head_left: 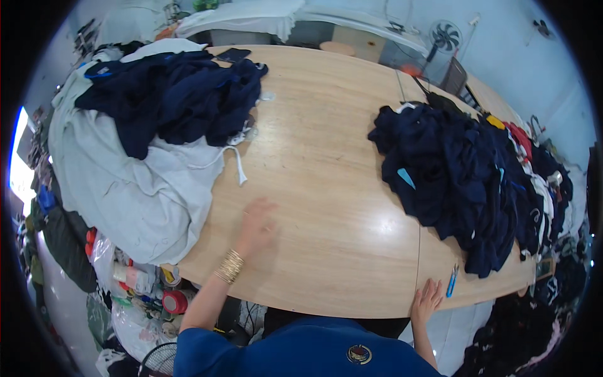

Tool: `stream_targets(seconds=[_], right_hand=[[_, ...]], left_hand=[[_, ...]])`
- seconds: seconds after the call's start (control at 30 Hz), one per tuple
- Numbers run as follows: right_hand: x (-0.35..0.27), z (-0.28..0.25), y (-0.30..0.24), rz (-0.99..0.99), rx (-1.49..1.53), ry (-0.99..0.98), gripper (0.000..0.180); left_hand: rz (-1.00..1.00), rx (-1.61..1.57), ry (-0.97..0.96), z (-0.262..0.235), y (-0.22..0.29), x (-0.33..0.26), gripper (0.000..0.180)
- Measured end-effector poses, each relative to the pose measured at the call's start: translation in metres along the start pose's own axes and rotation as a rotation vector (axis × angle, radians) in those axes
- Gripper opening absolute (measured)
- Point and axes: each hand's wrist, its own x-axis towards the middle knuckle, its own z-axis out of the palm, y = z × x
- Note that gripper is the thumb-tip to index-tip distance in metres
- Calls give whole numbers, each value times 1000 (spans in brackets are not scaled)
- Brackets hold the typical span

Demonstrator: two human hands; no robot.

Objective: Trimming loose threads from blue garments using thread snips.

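My left hand (pixel 256 227), with gold bangles at the wrist, is over the left half of the wooden table (pixel 314 188). Motion smears its fingers, so whether they hold anything is unclear. Flat on the table's near edge, at the right, lies my right hand (pixel 428 298) with its fingers stretched out and nothing in them. Just beside it rests a pair of blue thread snips (pixel 452 281). To the right is a heap of navy garments (pixel 449 169). Another navy garment pile (pixel 182 94) sits at the far left on a pale grey-white cloth (pixel 144 195), which hangs over the table's edge.
A white drawstring (pixel 239 168) trails from the pale cloth onto the tabletop. Below the left edge are bags with thread cones, including a red one (pixel 176 301), and a floor fan (pixel 157 359). Dark fabric (pixel 512 333) is heaped at the lower right. Another fan (pixel 445 36) stands at the back.
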Motion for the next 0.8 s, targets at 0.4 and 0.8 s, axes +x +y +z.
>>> stream_targets(seconds=[0.4, 0.8], right_hand=[[17, 12, -9, 205, 157, 288, 54], [15, 10, -5, 257, 159, 351, 50]], left_hand=[[495, -23, -526, 152, 130, 17, 39], [472, 2, -508, 161, 142, 18, 38]])
